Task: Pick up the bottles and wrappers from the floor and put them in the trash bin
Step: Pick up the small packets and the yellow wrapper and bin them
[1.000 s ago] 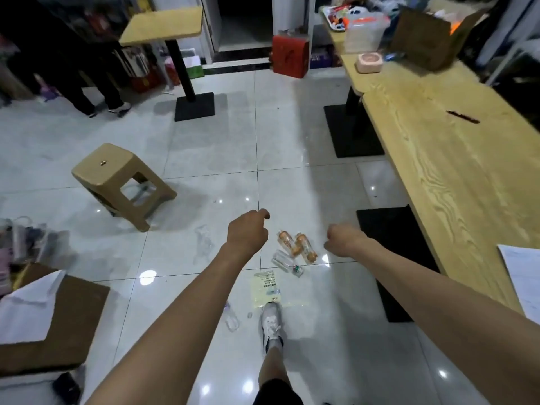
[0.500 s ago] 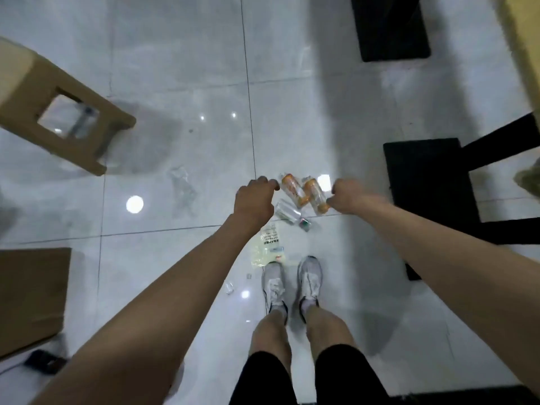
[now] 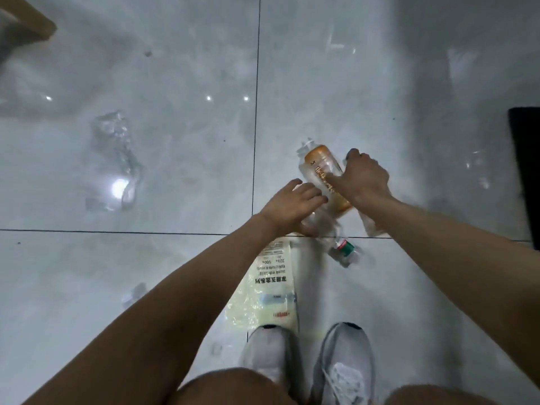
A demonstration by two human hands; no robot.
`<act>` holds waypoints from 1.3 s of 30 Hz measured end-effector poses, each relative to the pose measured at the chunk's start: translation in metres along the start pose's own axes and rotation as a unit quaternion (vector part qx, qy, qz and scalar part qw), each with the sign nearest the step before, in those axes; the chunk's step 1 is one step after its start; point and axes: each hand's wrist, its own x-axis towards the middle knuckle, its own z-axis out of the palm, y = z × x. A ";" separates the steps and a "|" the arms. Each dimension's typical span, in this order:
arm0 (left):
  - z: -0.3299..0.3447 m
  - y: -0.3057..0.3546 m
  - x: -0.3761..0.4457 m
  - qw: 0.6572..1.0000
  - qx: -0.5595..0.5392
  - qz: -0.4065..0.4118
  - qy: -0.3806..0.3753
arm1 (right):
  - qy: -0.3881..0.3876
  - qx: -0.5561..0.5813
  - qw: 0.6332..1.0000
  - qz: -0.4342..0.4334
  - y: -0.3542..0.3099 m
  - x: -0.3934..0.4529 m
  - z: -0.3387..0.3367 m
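Observation:
Two orange-labelled bottles lie side by side on the tiled floor. The left orange bottle (image 3: 320, 168) is in plain sight. My right hand (image 3: 363, 179) covers the right orange bottle (image 3: 371, 226), with the thumb pressed between the two and the fingers curled over the far side. My left hand (image 3: 292, 206) wraps the body of a clear bottle (image 3: 344, 249) with a green label, which lies on the floor pointing toward my shoes. A printed yellowish plastic bag (image 3: 268, 287) lies flat under my left forearm. A crumpled clear wrapper (image 3: 117, 159) sits to the left.
A small wrapper scrap (image 3: 134, 293) and a tiny bit (image 3: 216, 349) lie near my left arm. My grey shoes (image 3: 271, 355) stand at the bag's near edge. A stool leg (image 3: 29, 19) is at the top left. A black table base (image 3: 526, 171) is at the right edge.
The view has dropped close to the floor. Both hands, earlier fists hovering above the bottles, have come down onto them: left onto the clear bottle, right onto the orange pair.

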 end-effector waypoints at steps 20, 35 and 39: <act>-0.113 -0.006 -0.155 0.870 -0.230 -0.415 0.134 | -0.025 0.200 0.979 -0.035 -0.036 -0.022 -0.142; -0.663 0.091 -0.284 0.592 -0.522 -0.511 0.341 | -0.064 0.298 0.943 -0.135 -0.171 -0.275 -0.630; -0.755 0.121 -0.330 0.574 -0.528 -0.488 0.392 | -0.076 0.389 0.898 -0.192 -0.189 -0.341 -0.709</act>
